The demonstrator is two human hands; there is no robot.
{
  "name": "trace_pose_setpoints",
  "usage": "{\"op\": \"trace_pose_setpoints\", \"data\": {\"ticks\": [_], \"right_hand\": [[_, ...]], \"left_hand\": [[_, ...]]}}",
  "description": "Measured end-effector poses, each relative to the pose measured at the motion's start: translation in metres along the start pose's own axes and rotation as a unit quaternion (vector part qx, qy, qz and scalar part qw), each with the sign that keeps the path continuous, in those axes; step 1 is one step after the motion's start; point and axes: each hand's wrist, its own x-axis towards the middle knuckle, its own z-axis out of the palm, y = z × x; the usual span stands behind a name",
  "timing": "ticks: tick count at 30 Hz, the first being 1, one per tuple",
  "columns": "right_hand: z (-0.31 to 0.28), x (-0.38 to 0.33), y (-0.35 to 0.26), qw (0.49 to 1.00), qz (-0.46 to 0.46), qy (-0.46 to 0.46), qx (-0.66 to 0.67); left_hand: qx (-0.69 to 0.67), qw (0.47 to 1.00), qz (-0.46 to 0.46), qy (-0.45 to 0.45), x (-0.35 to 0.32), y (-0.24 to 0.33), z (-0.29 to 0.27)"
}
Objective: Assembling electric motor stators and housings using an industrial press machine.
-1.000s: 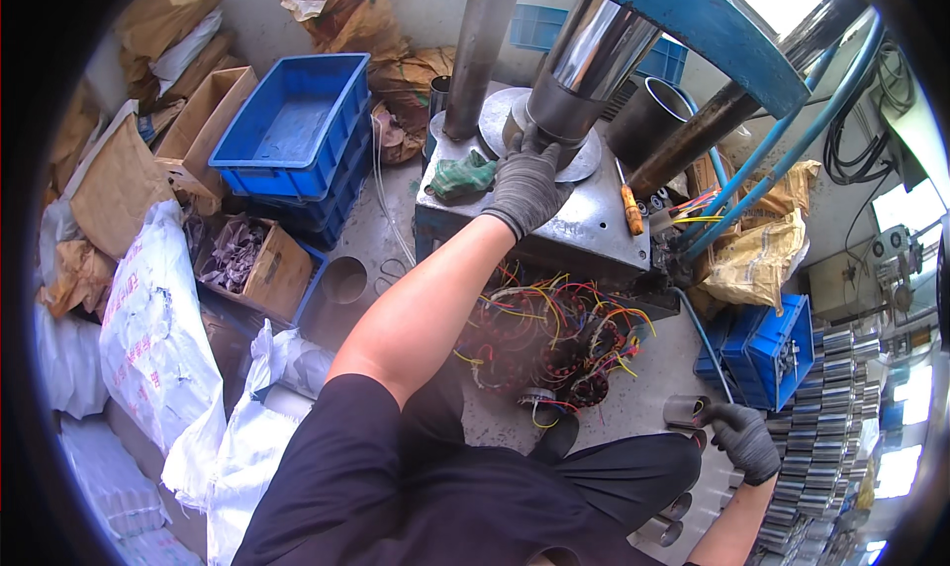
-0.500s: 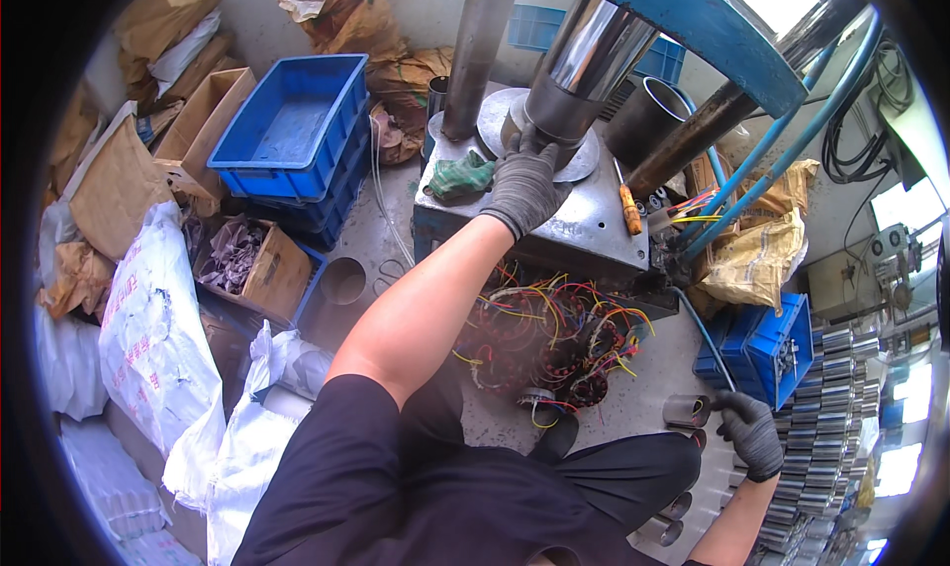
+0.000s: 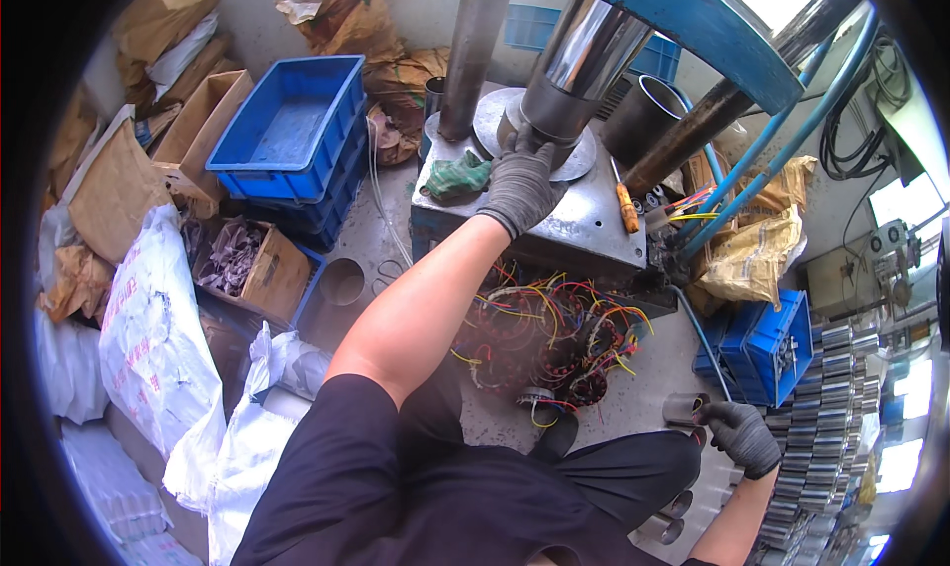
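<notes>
My left hand point(image 3: 520, 190), in a grey knit glove, reaches up to the press. Its fingers are stretched apart against the steel ring point(image 3: 566, 150) beneath the shiny press ram point(image 3: 592, 47). That ring stands on a round metal plate point(image 3: 492, 121) on the press table point(image 3: 594, 239). A crumpled green cloth point(image 3: 458, 176) lies left of the hand. At the lower right, my gloved right hand point(image 3: 742, 437) is closed around the lower end of a thin blue lever point(image 3: 701, 330); the fingers partly hide that end.
Wound stators with coloured wires point(image 3: 554, 338) lie below the press. An orange-handled screwdriver point(image 3: 627, 210) and a dark metal cylinder point(image 3: 648, 121) are at its right. Blue crates point(image 3: 287, 121) stand left; stacked metal sleeves point(image 3: 826, 418) fill the right. Short tubes point(image 3: 683, 408) lie by my right hand.
My right hand and the lever's end have shifted slightly down and left. My left hand stays against the ring; the view has moved a little.
</notes>
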Motion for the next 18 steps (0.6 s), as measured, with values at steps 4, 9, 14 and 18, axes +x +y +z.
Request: {"op": "trace_pose_setpoints", "data": {"ticks": [4, 9, 14, 18], "right_hand": [[0.001, 0.000, -0.020, 0.999, 0.034, 0.010, 0.035], [0.002, 0.001, -0.004, 0.998, 0.024, -0.045, -0.041], [-0.004, 0.001, -0.012, 0.995, -0.028, 0.050, 0.082], [-0.002, 0.003, -0.002, 0.995, -0.047, 0.082, 0.043]], "left_hand": [[-0.010, 1.000, -0.006, 0.006, -0.002, -0.002, -0.002], [0.001, 1.000, 0.000, 0.002, -0.001, 0.001, -0.002], [-0.004, 1.000, 0.002, 0.009, -0.001, -0.003, 0.002], [0.003, 1.000, 0.004, 0.006, -0.001, -0.001, 0.000]]}}
